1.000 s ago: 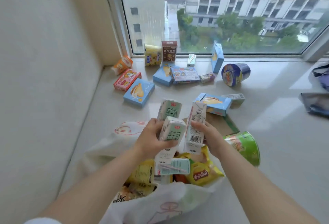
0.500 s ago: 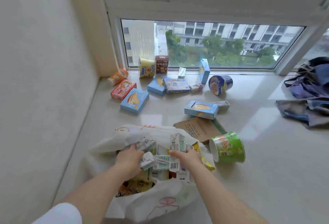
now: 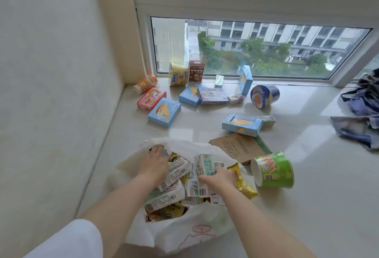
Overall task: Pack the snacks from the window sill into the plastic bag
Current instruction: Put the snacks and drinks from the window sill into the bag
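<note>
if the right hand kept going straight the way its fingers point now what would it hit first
The right hand points up and away over the plastic bag, gripping a milk carton. Straight on, it would probably meet the bag's far rim, then the flat brown cardboard just beyond. Depth is unclear from one view.

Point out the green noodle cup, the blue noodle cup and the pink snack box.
green noodle cup [image 3: 275, 170], head view, on its printed side wall.
blue noodle cup [image 3: 263, 95], head view, on its foil lid.
pink snack box [image 3: 151, 99], head view, on its top face.
</note>
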A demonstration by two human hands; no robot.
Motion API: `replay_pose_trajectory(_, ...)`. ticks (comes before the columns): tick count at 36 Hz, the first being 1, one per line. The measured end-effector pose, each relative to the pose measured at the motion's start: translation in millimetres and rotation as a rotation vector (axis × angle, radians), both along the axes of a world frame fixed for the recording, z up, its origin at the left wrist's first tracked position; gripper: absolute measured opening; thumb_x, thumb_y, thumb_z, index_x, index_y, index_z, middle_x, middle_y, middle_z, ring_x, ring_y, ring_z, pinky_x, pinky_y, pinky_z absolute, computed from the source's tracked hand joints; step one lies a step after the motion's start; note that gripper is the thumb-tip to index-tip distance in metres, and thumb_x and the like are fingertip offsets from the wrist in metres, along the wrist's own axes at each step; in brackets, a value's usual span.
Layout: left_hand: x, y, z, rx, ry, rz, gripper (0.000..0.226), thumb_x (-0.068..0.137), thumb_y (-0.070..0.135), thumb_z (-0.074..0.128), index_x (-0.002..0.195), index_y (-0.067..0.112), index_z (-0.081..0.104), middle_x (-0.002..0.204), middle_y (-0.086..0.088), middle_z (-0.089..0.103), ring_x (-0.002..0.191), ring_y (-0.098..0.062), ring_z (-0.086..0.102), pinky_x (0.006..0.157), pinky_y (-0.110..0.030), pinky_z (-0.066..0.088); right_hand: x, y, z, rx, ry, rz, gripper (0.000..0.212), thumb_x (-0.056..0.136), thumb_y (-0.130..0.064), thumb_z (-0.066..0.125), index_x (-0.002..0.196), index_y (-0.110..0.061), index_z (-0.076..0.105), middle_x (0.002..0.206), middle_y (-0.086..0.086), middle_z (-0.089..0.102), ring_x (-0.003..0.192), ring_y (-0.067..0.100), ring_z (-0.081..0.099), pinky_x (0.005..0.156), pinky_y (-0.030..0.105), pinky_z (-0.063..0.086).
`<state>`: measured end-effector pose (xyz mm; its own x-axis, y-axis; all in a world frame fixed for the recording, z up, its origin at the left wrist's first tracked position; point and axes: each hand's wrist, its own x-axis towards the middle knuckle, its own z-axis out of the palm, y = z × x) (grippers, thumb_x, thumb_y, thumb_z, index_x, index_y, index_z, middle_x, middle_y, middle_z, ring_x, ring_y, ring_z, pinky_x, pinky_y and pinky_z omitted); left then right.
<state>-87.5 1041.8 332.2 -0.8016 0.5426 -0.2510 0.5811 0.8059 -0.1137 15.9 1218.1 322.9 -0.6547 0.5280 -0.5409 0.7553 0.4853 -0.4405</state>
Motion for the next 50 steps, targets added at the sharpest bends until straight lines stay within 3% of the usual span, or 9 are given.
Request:
replay_pose_trajectory(3,-13.8,-3.2,5.9,-0.017,0.155,-0.08,0.062,0.085,0.026,0.059,0.141,0.026,0.034,0.149,-0.008,0.015,0.133,-0.028,0.013,0.101,-0.04,0.026,-7.9,-2.8,2.8,0.142,-0.094,0.16,0.074,0.068,-0.066,0.058,0.134,-0.034,0.045,0.128,0.008,0.039,0.114,0.026,0.045,0.081,0.029,0.046)
replay_pose_trajectory(8,-30.9,0.6,16.5,0.102,0.308,-0.162,0.046,0.039,0.007,0.086,0.08,0.023,0.072,0.145,-0.01,0.034,0.124,-0.029,0.034,0.09,-0.042,0.029,-21.9,-19.0,13.4,0.271,-0.098,0.426,0.075,0.07,-0.057,0.062,0.138,-0.035,0.039,0.131,0.008,0.03,0.116,0.029,0.04,0.094,0.04,0.044)
replay_pose_trajectory(12,-43.6,12.1,21.4,-0.055,0.059,0.092,0.036,0.094,0.01,0.043,0.127,0.021,0.053,0.144,-0.008,0.032,0.126,-0.031,0.041,0.097,-0.042,0.039,-29.5,-27.6,12.2,0.352,-0.074,0.577,0.077,0.069,-0.05,0.066,0.139,-0.037,0.036,0.129,0.009,0.032,0.116,0.031,0.037,0.096,0.041,0.039)
replay_pose_trajectory(17,-56.5,16.8,43.1,0.02,0.14,0.055,0.048,0.094,0.001,0.038,0.139,0.018,0.04,0.124,-0.003,0.054,0.102,-0.027,0.062,0.071,-0.033,0.047,-45.5,-30.4,13.1,0.342,0.047,0.552,0.076,0.068,-0.045,0.072,0.136,-0.035,0.039,0.128,0.007,0.032,0.116,0.03,0.035,0.093,0.04,0.044)
replay_pose_trajectory(25,-75.9,4.8,58.2,0.106,0.121,0.2,0.067,0.086,-0.001,0.045,0.146,0.018,0.023,0.139,-0.001,0.036,0.096,-0.03,0.062,0.065,-0.034,0.043,-56.8,-32.5,4.9,0.155,0.308,0.62,0.063,0.089,-0.03,0.061,0.143,-0.039,0.032,0.159,-0.004,-0.01,0.145,0.02,0.017,0.109,0.035,0.036)
replay_pose_trajectory(31,-71.9,-10.5,36.9,0.161,0.014,0.282,0.084,0.085,0.002,0.046,0.152,0.023,-0.001,0.155,0.004,0.016,0.084,-0.027,0.06,0.06,-0.031,0.042,-35.0,10.4,5.0,0.495,0.264,0.318,0.067,0.088,-0.034,0.055,0.145,-0.028,0.019,0.151,0.002,0.014,0.141,0.021,0.018,0.115,0.033,0.022)
replay_pose_trajectory(38,-71.9,-18.6,36.0,0.204,-0.054,0.274,0.09,0.083,0.0,0.044,0.151,0.028,-0.006,0.158,0.008,0.008,0.08,-0.026,0.058,0.059,-0.03,0.043,-16.9,40.8,-9.8,0.31,-0.161,-0.012,0.054,0.087,-0.026,0.049,0.139,-0.021,0.035,0.142,0.008,0.035,0.131,0.029,0.032,0.108,0.047,0.032)
replay_pose_trajectory(44,-64.0,-16.6,28.4,0.203,-0.093,0.279,0.085,0.087,0.0,0.039,0.151,0.029,-0.008,0.158,0.007,0.01,0.079,-0.026,0.054,0.062,-0.032,0.045,2.2,45.0,-20.2,0.135,-0.066,-0.208,0.081,0.086,-0.027,0.056,0.15,-0.027,0.006,0.138,0.017,0.035,0.117,0.035,0.049,0.095,0.043,0.047)
replay_pose_trajectory(50,-57.1,-0.5,18.6,0.264,-0.107,0.322,0.083,0.089,0.005,0.043,0.151,0.025,-0.008,0.154,0.001,0.017,0.093,-0.03,0.056,0.067,-0.033,0.042,-4.5,43.7,-9.5,0.046,0.167,-0.37,0.066,0.085,-0.019,0.059,0.143,-0.021,0.029,0.124,0.015,0.057,0.109,0.034,0.055,0.085,0.037,0.047)
